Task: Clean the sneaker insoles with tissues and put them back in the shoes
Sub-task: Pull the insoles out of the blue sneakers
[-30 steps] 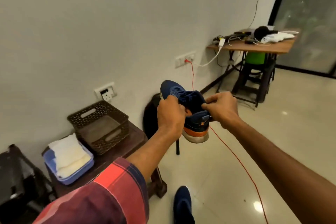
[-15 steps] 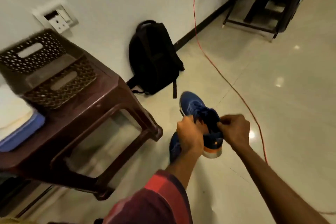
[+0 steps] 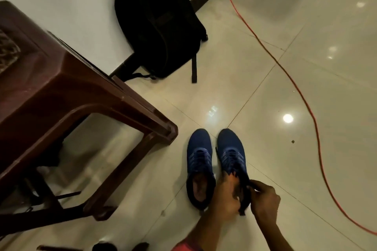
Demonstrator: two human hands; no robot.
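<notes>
Two blue sneakers stand side by side on the tiled floor, toes pointing away from me. The left sneaker point(image 3: 199, 161) is free, and a reddish insole point(image 3: 200, 188) shows in its opening. The right sneaker point(image 3: 231, 151) is held at its heel end by both hands. My left hand point(image 3: 226, 199) grips the collar on the left side. My right hand point(image 3: 264, 203) pinches the heel rim on the right. The right sneaker's opening is hidden by my hands.
A brown plastic stool point(image 3: 85, 96) stands to the left, its near leg close to the left sneaker. A black backpack point(image 3: 157, 20) leans on the wall behind. A red cable point(image 3: 302, 96) runs across the floor on the right.
Both hands lowered the right sneaker from chest height down to the floor beside the left sneaker. My view tilted down from the wall to the floor.
</notes>
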